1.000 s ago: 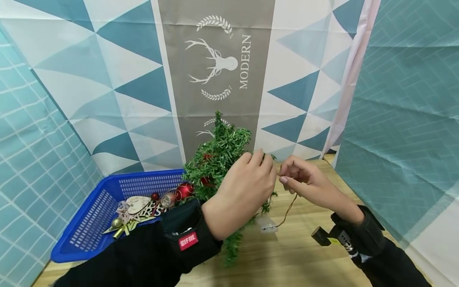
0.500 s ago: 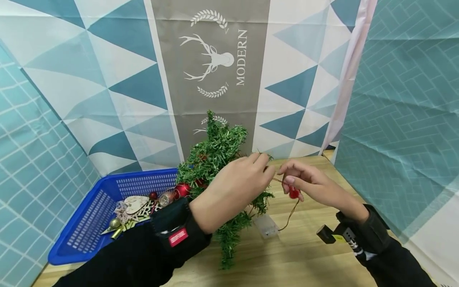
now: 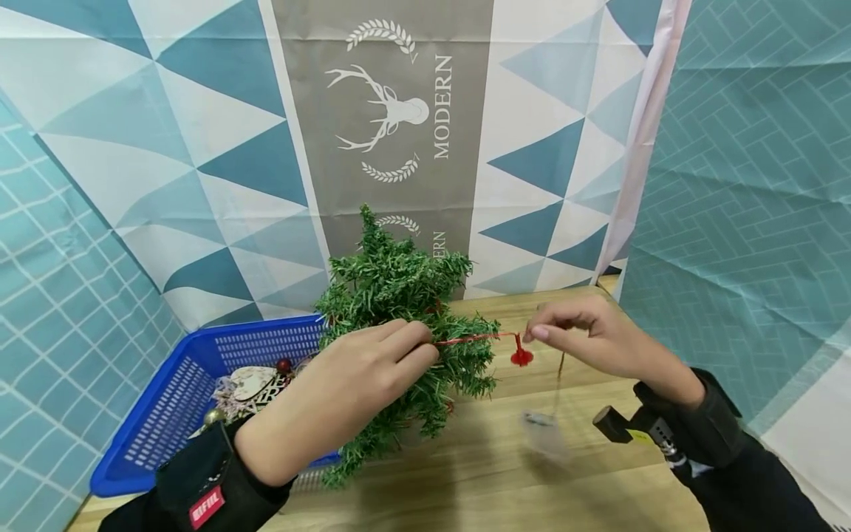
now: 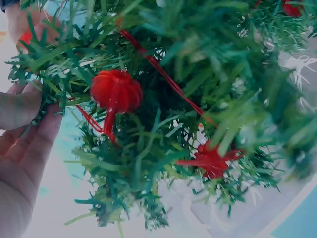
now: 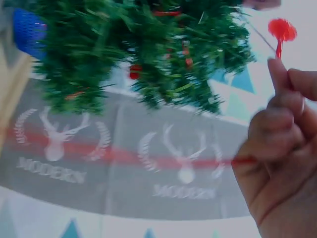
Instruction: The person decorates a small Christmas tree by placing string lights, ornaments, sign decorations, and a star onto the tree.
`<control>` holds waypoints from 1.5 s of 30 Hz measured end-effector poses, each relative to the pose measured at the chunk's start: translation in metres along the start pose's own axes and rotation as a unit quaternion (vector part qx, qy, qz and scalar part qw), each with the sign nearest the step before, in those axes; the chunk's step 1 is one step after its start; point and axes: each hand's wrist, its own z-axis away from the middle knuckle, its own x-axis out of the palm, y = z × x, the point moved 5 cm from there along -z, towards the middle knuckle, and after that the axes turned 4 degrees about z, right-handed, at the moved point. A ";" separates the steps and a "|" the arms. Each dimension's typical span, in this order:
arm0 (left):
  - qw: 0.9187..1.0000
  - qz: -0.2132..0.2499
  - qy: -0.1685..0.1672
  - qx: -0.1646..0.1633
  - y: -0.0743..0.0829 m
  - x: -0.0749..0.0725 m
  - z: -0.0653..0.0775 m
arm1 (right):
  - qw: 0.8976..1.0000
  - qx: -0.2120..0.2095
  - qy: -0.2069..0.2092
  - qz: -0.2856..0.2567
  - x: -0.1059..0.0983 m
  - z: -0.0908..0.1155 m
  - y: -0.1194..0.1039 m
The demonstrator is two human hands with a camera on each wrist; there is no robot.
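Cord (image 3: 473,338), thin and red, spans the gap between the two hands, its long axis nearly level and crossing in front of the right-hand branches of the tree (image 3: 392,281). A small red ornament (image 3: 521,357) hangs at the cord's right end, stem uppermost, just beside the fingertips of the right hand (image 3: 592,334), which is much the nearer of the two hands. The tree lies to the left of this ornament, behind the left hand (image 3: 349,373).

Left hand: the forearm enters from lower left, with the back of the hand toward the head camera and the fingers directed right; they are drawn together and appear to pinch the cord where it emerges at their tips. In the left wrist view, thumb and fingers lie at a branch, and what is between them is hidden.

Right hand: the forearm enters from lower right, with the fingers directed left; thumb and forefinger close narrowly on the cord, and in the right wrist view the ornament's stem meets the fingertip. A brown lead (image 3: 561,367) descends below this hand toward a translucent box (image 3: 547,437), blurred, above the wooden table (image 3: 499,499).
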 end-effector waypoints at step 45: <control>0.986 -0.108 0.129 0.011 0.019 0.017 0.030 | 0.998 -0.058 0.014 -0.027 0.002 -0.022 -0.012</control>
